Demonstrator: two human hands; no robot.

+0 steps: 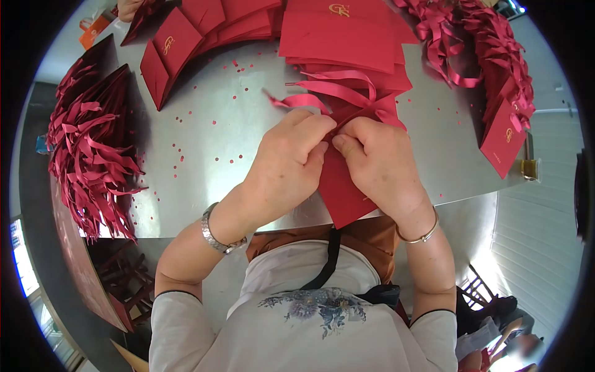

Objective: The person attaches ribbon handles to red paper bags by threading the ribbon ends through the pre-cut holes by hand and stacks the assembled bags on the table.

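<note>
A red paper bag point(341, 192) lies at the table's front edge, under and between my two hands. My left hand point(288, 158) is closed in a pinch at the bag's upper part, its fingertips close to those of my right hand. Also pinched, my right hand point(378, 158) meets it from the other side. What exactly the fingertips grip is too small to make out. Pink-red ribbon point(347, 90) loops out just beyond my hands, over a stack of red bags point(338, 37) with a gold mark.
Ribboned red bags point(96, 155) stand bunched at the left, and more point(496, 80) line the right side. Flat red bags point(180, 49) fan out at the back left, near another person's hand point(129, 9). Small red dots are scattered on the metal table point(204, 180).
</note>
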